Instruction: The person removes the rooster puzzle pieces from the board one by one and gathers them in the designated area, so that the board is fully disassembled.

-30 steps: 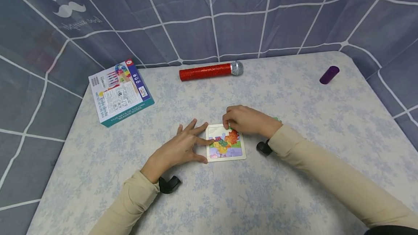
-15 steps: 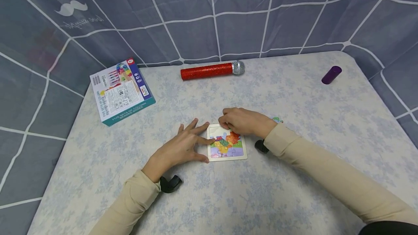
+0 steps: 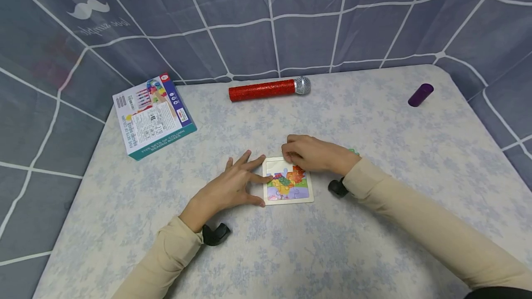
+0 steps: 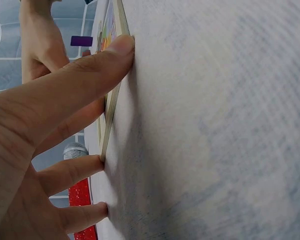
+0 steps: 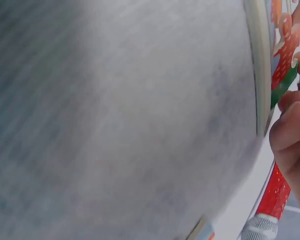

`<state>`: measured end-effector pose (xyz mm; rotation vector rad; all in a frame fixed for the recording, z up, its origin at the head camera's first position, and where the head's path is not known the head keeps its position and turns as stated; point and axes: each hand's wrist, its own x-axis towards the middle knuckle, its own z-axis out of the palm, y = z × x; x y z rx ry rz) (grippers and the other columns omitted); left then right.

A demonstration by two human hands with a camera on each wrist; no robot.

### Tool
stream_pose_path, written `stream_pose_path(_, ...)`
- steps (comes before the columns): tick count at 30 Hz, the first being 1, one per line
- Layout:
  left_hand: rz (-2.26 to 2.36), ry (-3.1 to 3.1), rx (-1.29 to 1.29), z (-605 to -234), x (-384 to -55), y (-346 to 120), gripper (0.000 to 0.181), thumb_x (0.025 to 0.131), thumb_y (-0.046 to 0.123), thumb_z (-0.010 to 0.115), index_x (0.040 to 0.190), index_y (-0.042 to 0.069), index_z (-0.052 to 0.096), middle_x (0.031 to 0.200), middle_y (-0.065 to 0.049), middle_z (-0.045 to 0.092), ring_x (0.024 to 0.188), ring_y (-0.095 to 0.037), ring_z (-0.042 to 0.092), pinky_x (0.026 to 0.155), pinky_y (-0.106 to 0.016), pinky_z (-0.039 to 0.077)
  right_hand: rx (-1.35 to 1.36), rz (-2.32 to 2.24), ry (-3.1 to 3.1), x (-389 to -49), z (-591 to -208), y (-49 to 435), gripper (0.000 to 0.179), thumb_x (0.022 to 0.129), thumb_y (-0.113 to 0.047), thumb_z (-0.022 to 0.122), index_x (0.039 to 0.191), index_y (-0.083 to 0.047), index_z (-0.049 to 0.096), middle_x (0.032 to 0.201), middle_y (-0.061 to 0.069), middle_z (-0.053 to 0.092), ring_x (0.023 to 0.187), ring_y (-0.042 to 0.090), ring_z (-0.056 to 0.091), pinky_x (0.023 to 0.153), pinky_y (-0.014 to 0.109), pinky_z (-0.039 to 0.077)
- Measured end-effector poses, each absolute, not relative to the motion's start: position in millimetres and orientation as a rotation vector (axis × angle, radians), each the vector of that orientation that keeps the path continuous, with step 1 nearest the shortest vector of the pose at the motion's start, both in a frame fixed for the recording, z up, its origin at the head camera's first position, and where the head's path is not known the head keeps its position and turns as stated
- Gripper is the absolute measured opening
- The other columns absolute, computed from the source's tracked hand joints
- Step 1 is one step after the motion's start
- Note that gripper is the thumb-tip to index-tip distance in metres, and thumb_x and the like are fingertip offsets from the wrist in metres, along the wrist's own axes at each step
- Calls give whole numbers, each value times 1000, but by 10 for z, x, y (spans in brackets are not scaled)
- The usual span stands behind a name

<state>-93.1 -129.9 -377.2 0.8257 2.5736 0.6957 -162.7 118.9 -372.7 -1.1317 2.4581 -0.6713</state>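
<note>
A small square jigsaw puzzle in a pale tray (image 3: 291, 202) lies on the table, its lower part filled with colourful interlocking pieces (image 3: 282, 189). My left hand (image 3: 232, 187) has its fingers spread, the thumb and other fingertips touching the tray's left side. In the left wrist view the thumb (image 4: 121, 46) presses on the tray's edge. Over the tray's upper right corner, my right hand (image 3: 312, 153) pinches a green puzzle piece (image 5: 286, 86), seen tilted above the red pieces in the right wrist view. From the head view, that hand hides the piece.
Another puzzle piece (image 3: 353, 151) lies beyond my right wrist, mostly hidden. A boxed toy set (image 3: 154, 116) sits at the back left. Along the rear edge is a red glittery microphone (image 3: 266, 90), with a purple cylinder (image 3: 420, 95) at the far right. A grey tile-patterned curtain (image 3: 241, 3) hangs behind.
My right hand shifted slightly left over the tray, then back right. The left hand and the tray stay in place.
</note>
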Motion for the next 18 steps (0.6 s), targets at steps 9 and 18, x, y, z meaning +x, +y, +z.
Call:
stream_pose_path(9, 699, 2591, 835, -3793, -929, -1298, 61, 70, 38, 88, 125, 21, 69, 156, -11, 33, 147, -43, 11, 106, -75, 9, -1001, -734, 2428, -1612, -3727, 1310, 13, 84, -5, 69, 94, -13, 65, 92, 0, 56, 69, 13, 47, 67, 30, 44)
stream_pose_path(18, 697, 2591, 838, -3794, -924, -1296, 59, 71, 38, 87, 125, 21, 70, 156, -11, 33, 147, -42, 11, 106, -74, 9, -1144, -638, 2453, -1604, -3680, 1400, 29, 86, -2, 63, 109, -17, 72, 100, 0, 57, 73, 11, 50, 72, 31, 46)
